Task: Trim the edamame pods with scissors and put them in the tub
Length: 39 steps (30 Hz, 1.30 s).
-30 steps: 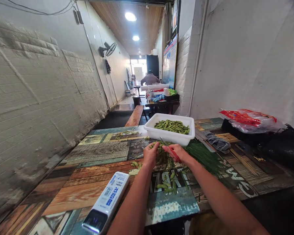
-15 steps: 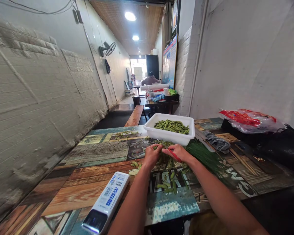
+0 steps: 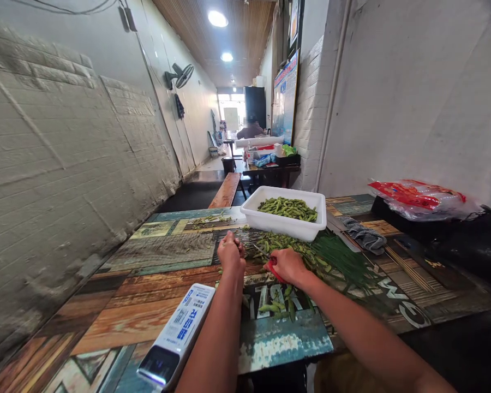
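My right hand (image 3: 289,266) grips red-handled scissors (image 3: 275,271), their thin metal blades pointing left over the table. My left hand (image 3: 231,254) is curled closed to the left of the blades, apart from them; whatever lies inside its fingers is hidden. Between and beyond the hands spreads a pile of green edamame pods (image 3: 306,252) with trimmings. A few loose pods (image 3: 279,307) lie nearer me, below the scissors. Behind the pile stands a white plastic tub (image 3: 284,228) holding many green pods.
A white boxed device with a dark screen (image 3: 178,335) lies left of my forearm. Long green leaves (image 3: 343,262), a grey cloth (image 3: 364,236) and wooden chopsticks (image 3: 409,267) are to the right. A red plastic bag (image 3: 419,196) sits far right. A person (image 3: 250,130) is in the background.
My left hand has moved left, away from the scissors, and turned over. My right hand has dropped slightly with the scissors, and more of the pod pile shows.
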### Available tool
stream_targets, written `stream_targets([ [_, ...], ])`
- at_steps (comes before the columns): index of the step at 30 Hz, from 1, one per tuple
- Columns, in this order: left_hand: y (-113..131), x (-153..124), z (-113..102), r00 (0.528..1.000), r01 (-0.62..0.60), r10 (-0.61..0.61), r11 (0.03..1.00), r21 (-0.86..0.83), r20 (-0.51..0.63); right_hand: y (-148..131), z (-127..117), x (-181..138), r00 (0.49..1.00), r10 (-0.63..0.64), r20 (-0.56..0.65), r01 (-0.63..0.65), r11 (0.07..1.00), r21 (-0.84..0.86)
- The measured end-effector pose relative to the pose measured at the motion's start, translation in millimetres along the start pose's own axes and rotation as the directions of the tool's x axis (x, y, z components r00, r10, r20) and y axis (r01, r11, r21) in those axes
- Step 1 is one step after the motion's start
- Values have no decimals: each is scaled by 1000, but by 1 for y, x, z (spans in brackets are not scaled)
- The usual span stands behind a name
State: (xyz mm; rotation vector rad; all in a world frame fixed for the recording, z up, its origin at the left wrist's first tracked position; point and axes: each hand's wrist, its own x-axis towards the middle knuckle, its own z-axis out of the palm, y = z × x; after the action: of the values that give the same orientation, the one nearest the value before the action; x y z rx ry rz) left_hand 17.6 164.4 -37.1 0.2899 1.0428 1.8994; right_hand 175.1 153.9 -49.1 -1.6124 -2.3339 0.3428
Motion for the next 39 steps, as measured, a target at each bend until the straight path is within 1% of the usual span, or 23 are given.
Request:
stream_targets([
  [2, -2, -1, 0, 999, -13, 11, 998, 62, 31, -3, 4, 0, 1000, 15, -24, -14, 999, 41],
  [4, -5, -5, 0, 990, 3, -34, 976, 219, 137, 1, 4, 4, 999, 23, -48, -18, 995, 103],
  [5, -7, -7, 0, 976, 15, -83, 949, 316, 203, 5, 2, 6, 997, 34, -63, -26, 991, 129],
  [7, -12, -13, 1, 926, 26, -202, 876, 481, 318, 16, -4, 12, 994, 60, -94, -42, 982, 183],
  [9, -20, -18, 3, 877, 8, -276, 826, 563, 393, 27, -10, 18, 990, 75, -123, -44, 970, 240],
  [10, -24, -21, 4, 865, -7, -285, 816, 578, 413, 32, -12, 19, 987, 83, -136, -38, 951, 306],
  [11, -28, -22, 5, 860, -21, -284, 811, 584, 425, 35, -13, 20, 985, 94, -143, -30, 916, 399],
  [12, -32, -24, 6, 860, -29, -278, 810, 586, 427, 36, -13, 21, 984, 109, -143, -21, 861, 509],
  [14, -36, -26, 7, 866, -26, -273, 813, 582, 420, 36, -11, 20, 981, 147, -129, -14, 710, 704],
  [15, -37, -26, 8, 866, -16, -280, 814, 581, 415, 35, -9, 20, 980, 163, -118, -16, 648, 761],
  [16, -36, -27, 9, 862, -3, -292, 814, 581, 414, 33, -8, 19, 979, 172, -110, -20, 617, 787],
  [18, -34, -29, 9, 850, 20, -322, 811, 585, 416, 30, -7, 17, 982, 170, -79, -37, 590, 806],
  [20, -31, -30, 10, 850, 49, -339, 813, 581, 404, 30, -9, 16, 991, 134, -14, -71, 611, 788],
  [22, -30, -28, 9, 867, 65, -324, 828, 557, 380, 33, -14, 16, 995, 79, 53, -93, 686, 722],
  [24, -32, -26, 8, 888, 51, -283, 844, 535, 362, 36, -20, 15, 996, 17, 84, -67, 771, 633],
  [26, -34, -22, 6, 901, 7, -236, 847, 532, 364, 38, -26, 14, 994, -47, 94, -15, 822, 569],
  [28, -35, -20, 5, 903, -34, -205, 843, 537, 377, 37, -31, 12, 992, -89, 90, 30, 857, 515],
  [32, -34, -19, 5, 904, -91, -162, 832, 548, 396, 35, -35, 9, 994, -93, 59, 63, 919, 389],
  [34, -33, -20, 5, 915, -130, -125, 809, 573, 383, 35, -37, 9, 993, -96, 73, 65, 936, 345],
  [35, -32, -19, 5, 904, -149, -129, 798, 583, 408, 36, -37, 9, 990, -113, 88, 78, 942, 325],
  [37, -32, -16, 6, 901, -171, -125, 779, 603, 416, 37, -38, 10, 989, -123, 86, 94, 954, 284],
  [39, -33, -13, 5, 887, -188, -150, 746, 639, 436, 38, -39, 10, 989, -128, 73, 106, 962, 252],
])
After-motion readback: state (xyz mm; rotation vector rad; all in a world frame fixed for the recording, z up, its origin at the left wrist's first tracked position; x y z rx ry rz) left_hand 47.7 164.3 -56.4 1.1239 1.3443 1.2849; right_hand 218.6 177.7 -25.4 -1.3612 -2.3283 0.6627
